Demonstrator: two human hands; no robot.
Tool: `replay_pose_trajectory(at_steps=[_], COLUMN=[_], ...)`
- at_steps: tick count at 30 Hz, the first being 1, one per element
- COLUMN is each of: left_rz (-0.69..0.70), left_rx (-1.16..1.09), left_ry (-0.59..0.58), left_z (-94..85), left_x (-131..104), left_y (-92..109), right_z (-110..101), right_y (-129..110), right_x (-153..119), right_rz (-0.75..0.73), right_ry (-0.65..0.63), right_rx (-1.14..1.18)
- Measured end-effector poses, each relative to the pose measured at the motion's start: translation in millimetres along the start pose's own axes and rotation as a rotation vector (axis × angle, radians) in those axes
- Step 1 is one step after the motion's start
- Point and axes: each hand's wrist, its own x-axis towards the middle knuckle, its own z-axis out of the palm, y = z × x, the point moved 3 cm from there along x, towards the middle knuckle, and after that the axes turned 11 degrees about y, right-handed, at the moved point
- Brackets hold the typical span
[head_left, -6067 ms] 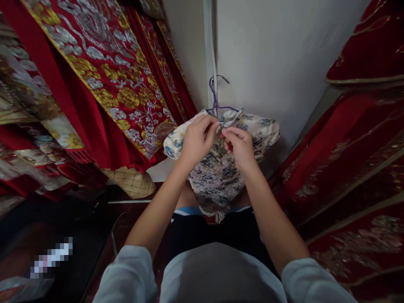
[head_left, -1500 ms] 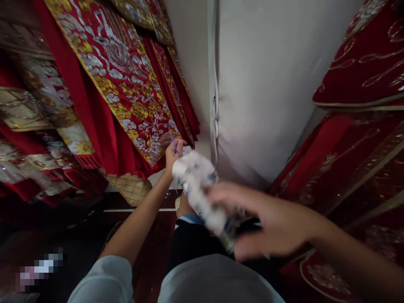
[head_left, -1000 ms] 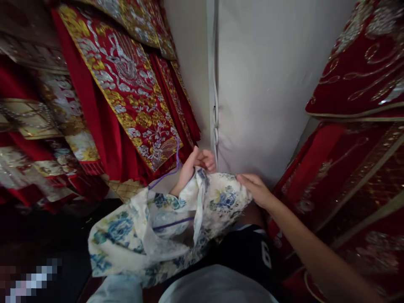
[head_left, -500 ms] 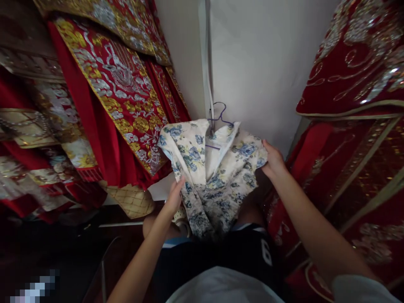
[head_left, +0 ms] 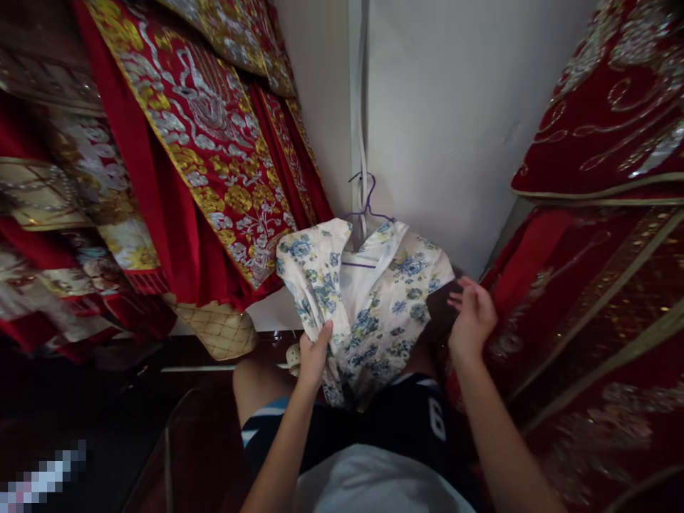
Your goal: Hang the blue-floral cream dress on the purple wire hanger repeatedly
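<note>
A cream, short-sleeved top in thin fabric (head_left: 374, 313) hangs on a slim purple hanger (head_left: 370, 198) in front of a pale grey-white wall (head_left: 438, 107). It is scattered with blue roses, grey-green leaves and small touches of yellow. The neckline drops in a deep V, its plain white inside showing, and the hanger's straight lower bar crosses it. Both sleeves spread outward, the cloth smooth over the shoulders; lower down it gathers into folds and narrows, reaching navy shorts with a white number 6 (head_left: 385, 422).

The left hand (head_left: 315, 350) pinches the top's side below the sleeve, thumb pressed on the front, the other fingers mostly hidden. The right hand (head_left: 473, 320) is just beside the opposite sleeve, fingers loosely curled and parted, with nothing in them.

The hanger's hook is beside a white cord (head_left: 363, 135); whether it catches on anything cannot be told. A red panel embroidered in gold and silver (head_left: 214, 149) slants close to the one sleeve.
</note>
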Motion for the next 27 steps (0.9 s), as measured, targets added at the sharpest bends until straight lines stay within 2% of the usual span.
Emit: replay_pose_trajectory(at_steps=[1, 2, 3, 5, 6, 7, 8, 10, 12, 14, 16, 19, 22, 24, 25, 27], left_rz=[0.023, 0.041, 0.052, 0.058, 0.058, 0.057, 0.055, 0.048, 0.044, 0.051, 0.08, 0.169, 0.43, 0.682, 0.78, 0.855], left_rx=[0.011, 0.02, 0.028, 0.046, 0.055, 0.064, 0.069, 0.059, 0.035, 0.018, 0.02, 0.054, 0.11, 0.203, 0.26, 0.355], left_ry=[0.002, 0.004, 0.005, -0.021, -0.045, -0.072, -0.1, -0.127, -0.135, -0.137, -0.12, 0.006, 0.238, 0.306, 0.266, 0.046], left_z=[0.8, 1.6, 2.6, 5.6, 7.4, 9.4, 11.3, 13.9, 15.6, 16.7, 16.3, 8.5, -6.6, -10.7, -8.6, 3.2], left_x=[-6, -12, -18, -29, -33, -37, -41, -45, -49, -50, -50, -44, -38, -39, -41, -45], left_y=[-1, -2, -3, -5, -6, -7, -8, -10, -12, -12, -14, -18, -17, -11, -9, -8], right_z=[-7, -10, -8, 5, 11, 16, 20, 26, 29, 28, 24, 18, 16, 16, 17, 19], right_y=[-3, -4, -3, 3, 6, 9, 10, 11, 12, 14, 15, 12, 4, -1, -4, -8], right_x=[-16, -35, -54, -96, -115, -129, -138, -143, -141, -138, -135, -131, -130, -131, -132, -135], right_rz=[-0.078, -0.08, -0.023, 0.165, 0.246, 0.29, 0.295, 0.256, 0.301, 0.465, 0.638, 0.764, 0.721, 0.66, 0.636, 0.602], right_ry=[0.083, 0.069, -0.066, -0.566, -0.763, -0.906, -0.978, -0.987, -0.973, -0.95, -0.869, -0.754, -0.783, -0.849, -0.88, -0.932], right_rx=[-0.016, -0.04, -0.073, -0.131, -0.155, -0.169, -0.173, -0.161, -0.136, -0.1, -0.05, 0.008, -0.019, -0.065, -0.083, -0.105])
